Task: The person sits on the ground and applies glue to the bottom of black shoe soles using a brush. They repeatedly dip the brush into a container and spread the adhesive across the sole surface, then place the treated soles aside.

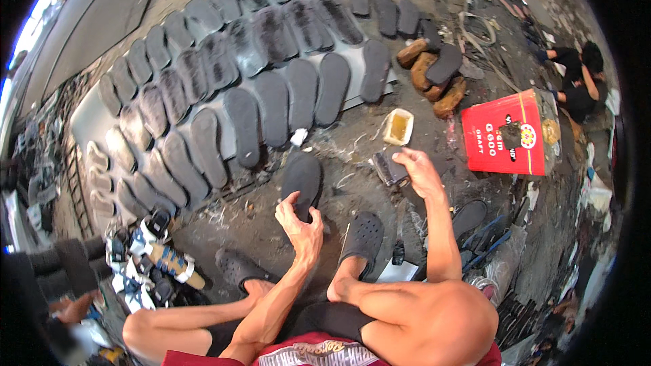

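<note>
In front of me a dark shoe sole point(302, 175) lies lengthwise on the ground. My left hand point(300, 230) grips its near end, with fingers curled on the top and the edge. To the right, my right hand point(422, 175) is closed on a dark, flat, roughly rectangular piece point(389, 168), held low over the ground; its exact kind is unclear. Just beyond that piece stands a small pale tub point(399, 129) with amber liquid in it. A small white scrap point(299, 137) is at the sole's far end.
Rows of dark soles point(274, 108) cover a grey sheet point(88, 118) at far left. Brown blocks point(426, 71) and a red box-like container point(505, 132) lie right of them. Sandals point(163, 257) are piled at left. Another person point(580, 81) sits at far right.
</note>
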### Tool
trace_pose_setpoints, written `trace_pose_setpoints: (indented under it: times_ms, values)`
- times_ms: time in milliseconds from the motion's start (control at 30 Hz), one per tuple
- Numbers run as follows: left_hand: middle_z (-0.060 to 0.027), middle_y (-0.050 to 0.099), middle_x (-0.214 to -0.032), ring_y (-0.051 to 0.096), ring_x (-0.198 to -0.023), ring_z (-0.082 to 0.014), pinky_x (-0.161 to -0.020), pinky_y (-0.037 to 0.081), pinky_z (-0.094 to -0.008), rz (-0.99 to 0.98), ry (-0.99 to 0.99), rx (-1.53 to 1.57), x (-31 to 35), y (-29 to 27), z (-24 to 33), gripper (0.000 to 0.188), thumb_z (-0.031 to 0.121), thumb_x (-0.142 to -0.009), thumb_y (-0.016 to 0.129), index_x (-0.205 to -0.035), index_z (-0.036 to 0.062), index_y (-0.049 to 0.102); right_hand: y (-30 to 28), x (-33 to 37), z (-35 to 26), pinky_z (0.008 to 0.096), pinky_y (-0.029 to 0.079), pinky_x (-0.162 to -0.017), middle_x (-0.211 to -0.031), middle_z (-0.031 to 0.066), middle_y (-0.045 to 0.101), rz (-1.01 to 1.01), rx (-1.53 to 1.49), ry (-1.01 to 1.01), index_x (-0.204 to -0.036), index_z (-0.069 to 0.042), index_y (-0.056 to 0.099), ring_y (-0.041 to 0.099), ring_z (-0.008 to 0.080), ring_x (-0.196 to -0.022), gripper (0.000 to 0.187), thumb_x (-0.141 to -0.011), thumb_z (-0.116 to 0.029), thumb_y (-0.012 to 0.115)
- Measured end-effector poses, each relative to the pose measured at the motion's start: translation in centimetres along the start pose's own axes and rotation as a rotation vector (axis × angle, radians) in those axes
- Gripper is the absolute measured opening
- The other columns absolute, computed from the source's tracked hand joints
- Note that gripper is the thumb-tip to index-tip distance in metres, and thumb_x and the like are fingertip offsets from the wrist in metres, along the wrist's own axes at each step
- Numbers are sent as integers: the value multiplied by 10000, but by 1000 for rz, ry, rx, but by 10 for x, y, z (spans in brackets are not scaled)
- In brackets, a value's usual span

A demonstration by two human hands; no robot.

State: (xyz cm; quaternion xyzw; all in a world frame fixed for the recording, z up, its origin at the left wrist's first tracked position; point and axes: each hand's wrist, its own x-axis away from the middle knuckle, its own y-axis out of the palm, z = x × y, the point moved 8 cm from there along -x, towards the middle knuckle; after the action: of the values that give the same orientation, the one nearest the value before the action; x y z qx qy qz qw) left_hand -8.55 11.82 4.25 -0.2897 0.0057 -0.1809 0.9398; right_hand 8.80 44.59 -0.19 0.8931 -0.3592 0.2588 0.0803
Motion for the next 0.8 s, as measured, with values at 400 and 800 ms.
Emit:
trace_pose_setpoints:
  times_ms: [400, 800]
  values:
    - [-218, 524, -1330, 548, -1269, -420, -1100, 484, -488, -38, -89, -249, 66, -36, -77, 928, 110, -734, 956, -1532, -30, 503, 229, 31, -40, 406, 581, -762, -877, 181, 769, -32, 406, -426, -1130, 46, 700, 757, 214, -823, 327, -993, -238, 788]
    - [-259, 500, -1261, 553, -1194, -457, -1035, 511, -519, -47, -101, -154, 66, -40, -83, 864, 66, -756, 925, -1504, -67, 514, 308, 33, -62, 467, 544, -910, -1089, 93, 768, -246, 1147, -983, -1085, -153, 798, 685, 314, -1070, 221, -933, -119, 642]
